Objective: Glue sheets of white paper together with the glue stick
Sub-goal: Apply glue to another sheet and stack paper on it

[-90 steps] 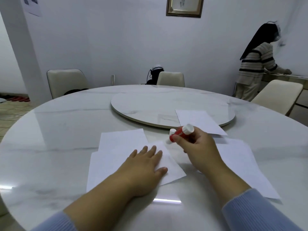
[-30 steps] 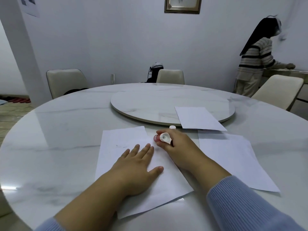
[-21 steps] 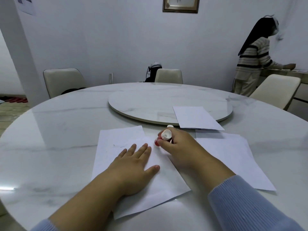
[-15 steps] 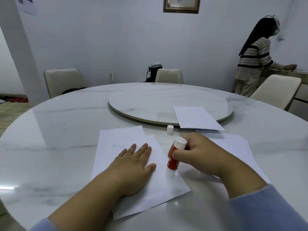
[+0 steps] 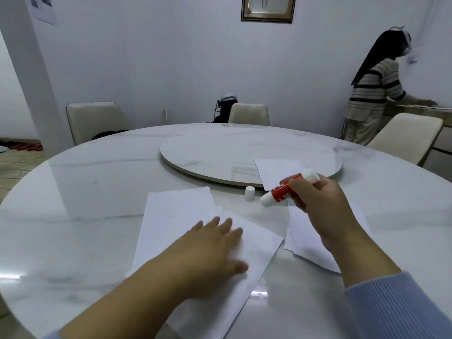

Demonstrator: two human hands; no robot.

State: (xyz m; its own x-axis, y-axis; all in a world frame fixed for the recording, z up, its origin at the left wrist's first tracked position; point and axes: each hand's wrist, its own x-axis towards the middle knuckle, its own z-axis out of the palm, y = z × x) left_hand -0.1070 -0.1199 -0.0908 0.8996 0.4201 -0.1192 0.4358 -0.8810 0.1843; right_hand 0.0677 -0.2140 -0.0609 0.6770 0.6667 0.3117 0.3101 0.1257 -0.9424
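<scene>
Pressing flat and open-palmed, the left hand (image 5: 215,248) pins the top sheet (image 5: 254,243) over a second sheet (image 5: 176,206) on the table (image 5: 85,192). Farther right, the right hand (image 5: 318,204) grips the uncapped glue stick (image 5: 285,190) above the table, tip tilted left. Its cap (image 5: 250,192) stands beyond.

No readable text anywhere. Glue stick (image 5: 283,190) has white lettering on its red label, too small and blurred to make out. Framed picture (image 5: 267,7) on the far wall shows a few dark marks, illegible, and the paper sheet (image 5: 44,8) pinned top left has dark patches only, nothing legible.
</scene>
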